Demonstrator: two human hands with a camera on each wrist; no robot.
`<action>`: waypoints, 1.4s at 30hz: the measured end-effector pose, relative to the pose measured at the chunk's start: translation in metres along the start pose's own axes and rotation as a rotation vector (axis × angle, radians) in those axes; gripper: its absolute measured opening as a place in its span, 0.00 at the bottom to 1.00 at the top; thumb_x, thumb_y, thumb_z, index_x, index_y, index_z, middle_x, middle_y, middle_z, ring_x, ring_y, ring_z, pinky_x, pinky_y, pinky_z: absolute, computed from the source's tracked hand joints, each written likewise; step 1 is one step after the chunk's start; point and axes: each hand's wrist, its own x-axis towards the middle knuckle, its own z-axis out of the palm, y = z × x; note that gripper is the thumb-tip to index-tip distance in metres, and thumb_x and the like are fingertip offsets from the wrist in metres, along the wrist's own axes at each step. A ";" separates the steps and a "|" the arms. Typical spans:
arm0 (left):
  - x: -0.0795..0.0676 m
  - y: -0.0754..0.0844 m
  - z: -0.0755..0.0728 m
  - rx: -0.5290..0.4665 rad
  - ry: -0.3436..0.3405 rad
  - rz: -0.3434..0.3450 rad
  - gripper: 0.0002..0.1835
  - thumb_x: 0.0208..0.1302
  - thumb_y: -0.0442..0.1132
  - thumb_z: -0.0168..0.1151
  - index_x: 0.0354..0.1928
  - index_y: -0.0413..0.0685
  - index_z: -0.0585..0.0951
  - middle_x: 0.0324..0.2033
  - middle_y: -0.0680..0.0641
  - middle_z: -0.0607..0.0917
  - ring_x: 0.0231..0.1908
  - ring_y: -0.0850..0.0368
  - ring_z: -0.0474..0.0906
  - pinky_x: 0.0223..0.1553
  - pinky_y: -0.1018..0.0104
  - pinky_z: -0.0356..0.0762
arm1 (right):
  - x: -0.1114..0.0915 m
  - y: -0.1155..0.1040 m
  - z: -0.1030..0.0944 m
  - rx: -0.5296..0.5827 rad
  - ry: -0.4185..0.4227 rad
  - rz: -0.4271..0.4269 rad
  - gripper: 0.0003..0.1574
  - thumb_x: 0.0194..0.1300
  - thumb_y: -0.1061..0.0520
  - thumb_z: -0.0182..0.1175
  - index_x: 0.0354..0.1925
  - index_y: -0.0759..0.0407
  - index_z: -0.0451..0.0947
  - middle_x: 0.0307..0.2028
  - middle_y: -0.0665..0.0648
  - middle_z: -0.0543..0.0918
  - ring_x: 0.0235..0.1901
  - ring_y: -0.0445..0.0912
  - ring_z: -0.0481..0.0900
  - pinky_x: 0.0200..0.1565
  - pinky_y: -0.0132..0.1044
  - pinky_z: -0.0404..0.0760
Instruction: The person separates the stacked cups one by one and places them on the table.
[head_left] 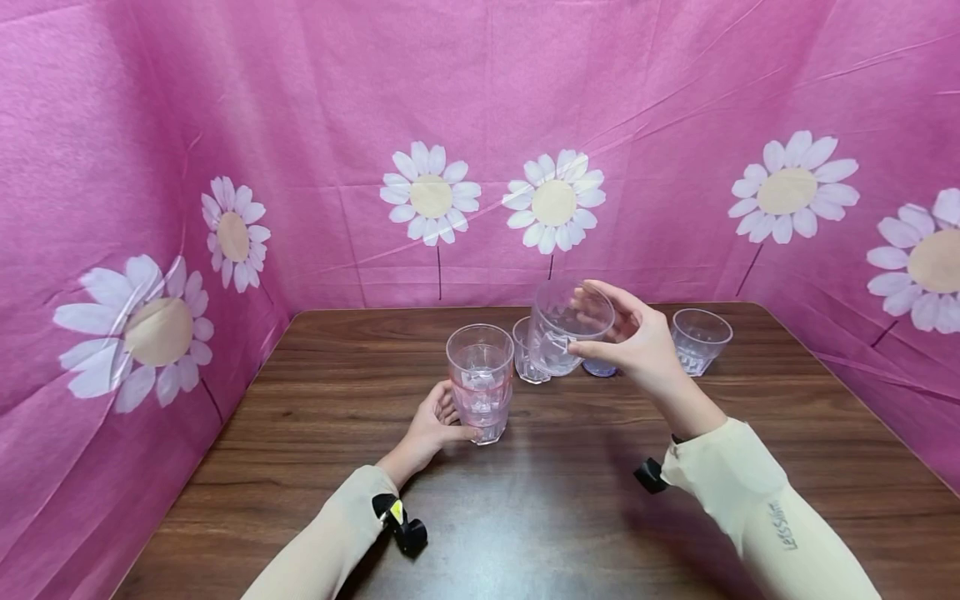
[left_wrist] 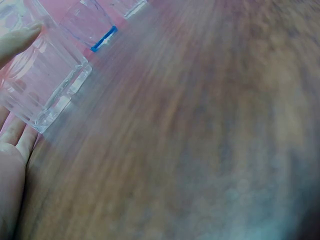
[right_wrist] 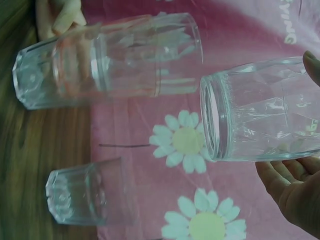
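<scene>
A stack of nested clear tumblers [head_left: 480, 385], one with a pinkish-red tint, stands upright on the table. My left hand [head_left: 427, 427] grips the lower part of the stack, thumb in front and fingers round the far side. In the left wrist view the faceted base of the bottom tumbler [left_wrist: 55, 92] sits right at the wood. My right hand [head_left: 637, 342] holds a wide clear glass [head_left: 558, 333] off the table, to the right of the stack and higher. In the right wrist view this glass [right_wrist: 265, 110] has its base towards the top tumbler's rim, apart from it.
Behind the raised glass stand a clear tumbler [head_left: 525, 354] and a glass with a blue base [head_left: 600, 368], mostly hidden. Another clear glass [head_left: 701, 342] stands back right, beyond my right wrist. Pink cloth [head_left: 487, 100] with daisies walls the wooden table [head_left: 337, 358].
</scene>
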 end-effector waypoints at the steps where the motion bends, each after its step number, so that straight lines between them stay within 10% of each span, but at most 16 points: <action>1: 0.000 0.000 0.000 0.000 0.000 0.000 0.40 0.39 0.17 0.70 0.59 0.32 0.67 0.54 0.38 0.81 0.52 0.58 0.77 0.61 0.62 0.72 | -0.001 0.001 -0.002 -0.002 0.003 -0.004 0.47 0.44 0.81 0.70 0.63 0.60 0.74 0.54 0.54 0.83 0.51 0.47 0.83 0.53 0.38 0.80; 29: 0.000 -0.001 0.000 -0.002 0.003 -0.002 0.40 0.41 0.17 0.72 0.60 0.31 0.67 0.55 0.38 0.80 0.53 0.58 0.77 0.60 0.62 0.72 | -0.045 0.031 -0.097 -0.259 0.207 0.097 0.42 0.49 0.76 0.72 0.63 0.68 0.71 0.46 0.43 0.86 0.48 0.34 0.82 0.53 0.21 0.75; 42: 0.000 0.000 0.000 -0.009 -0.009 0.005 0.41 0.41 0.19 0.74 0.60 0.31 0.67 0.54 0.39 0.81 0.53 0.56 0.77 0.65 0.52 0.68 | -0.067 0.036 -0.144 -0.303 0.323 0.202 0.38 0.50 0.75 0.71 0.56 0.50 0.75 0.42 0.37 0.86 0.44 0.28 0.81 0.44 0.17 0.77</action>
